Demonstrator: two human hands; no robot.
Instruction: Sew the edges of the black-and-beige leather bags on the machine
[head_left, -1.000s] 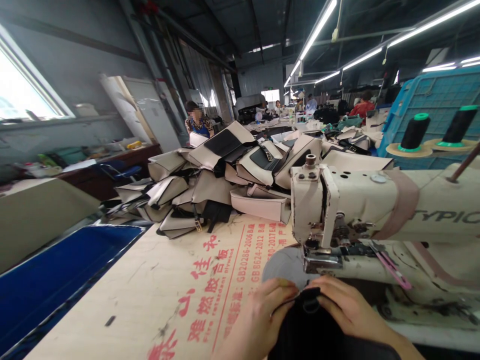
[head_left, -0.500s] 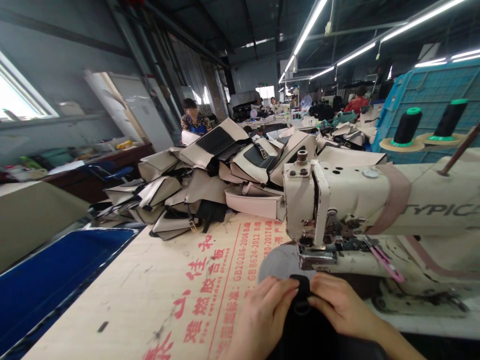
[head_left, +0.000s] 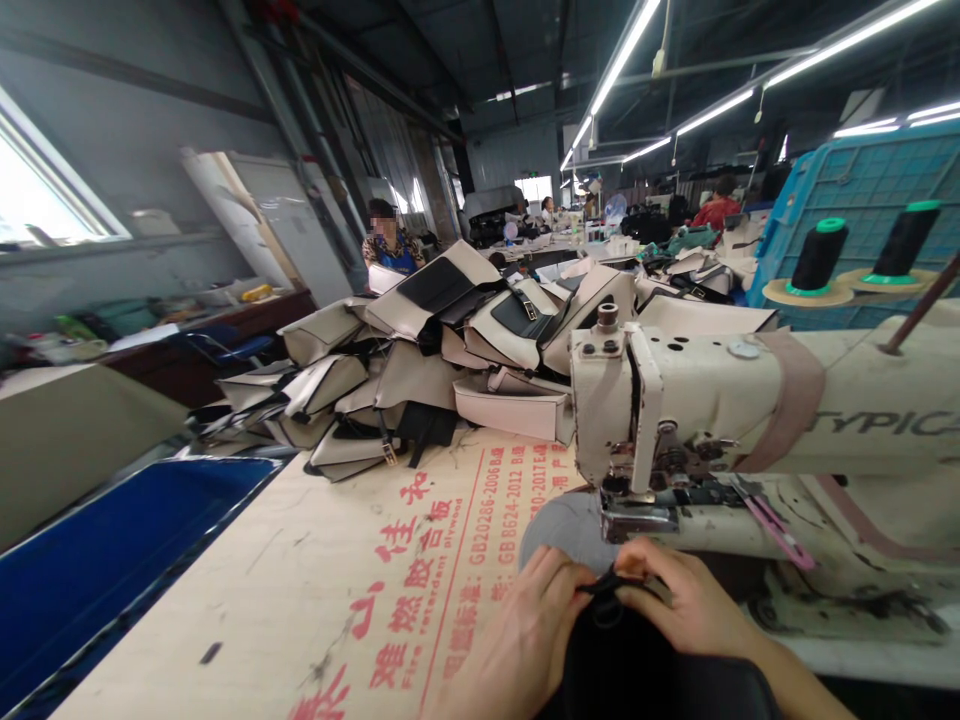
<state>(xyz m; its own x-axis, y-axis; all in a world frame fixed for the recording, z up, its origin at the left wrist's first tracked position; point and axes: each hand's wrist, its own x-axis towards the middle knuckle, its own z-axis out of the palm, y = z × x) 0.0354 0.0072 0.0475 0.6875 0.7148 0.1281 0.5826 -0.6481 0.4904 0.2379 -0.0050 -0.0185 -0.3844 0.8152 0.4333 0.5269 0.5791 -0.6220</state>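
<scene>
Both hands pinch the top of a black bag piece (head_left: pixel 626 660) close to my body. My left hand (head_left: pixel 536 615) grips it from the left, fingertips against a small black tab (head_left: pixel 606 588). From the other side, my right hand (head_left: pixel 679 600) holds the same tab between thumb and fingers. A small ring-like shape shows just below the tab, too dark to make out well. The sewing machine (head_left: pixel 697 400) stands just beyond my hands, its needle area (head_left: pixel 634 510) above and past my fingertips. A round grey plate (head_left: pixel 562 530) lies by the machine's arm.
Beige and black bags (head_left: pixel 420 370) form a pile behind the plywood table (head_left: pixel 300 580) with red print. Black thread spools (head_left: pixel 820 255) and a blue crate (head_left: pixel 877 190) are at right. A blue-lined bin (head_left: pixel 112 560) is at left. A co-worker (head_left: pixel 390 245) is behind the pile.
The black tab stood upright between my fingers before; now it is folded down and bunched. My hands remain in nearly the same place, and the camera view has shifted slightly.
</scene>
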